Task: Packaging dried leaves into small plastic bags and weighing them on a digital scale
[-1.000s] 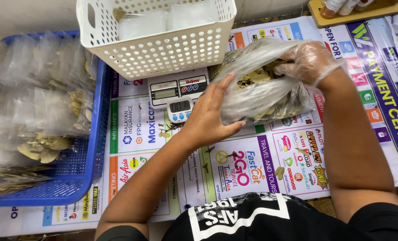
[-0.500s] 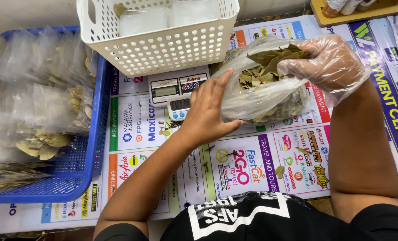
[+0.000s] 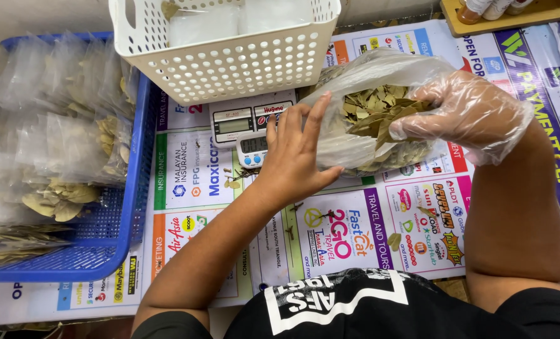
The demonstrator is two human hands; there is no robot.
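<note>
A blue tray (image 3: 113, 248) at the bench's left edge holds small clear packets of dried leaves (image 3: 60, 157). A white perforated basket (image 3: 229, 59) at the far edge carries clear packets. Near the middle, over colourful printed sheets (image 3: 355, 232) covering the bench, the left hand (image 3: 295, 154) grips a clear plastic bag of dried leaves (image 3: 371, 122), fingers spread against its side; the gloved right hand (image 3: 465, 116) reaches into its mouth, fingers curled on leaves. A small digital scale (image 3: 245, 129) sits beside it.

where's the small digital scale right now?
Head view, centre: the digital scale sits on the printed table cover, just below the white basket, partly hidden behind the left hand holding the leaf bag.
</note>
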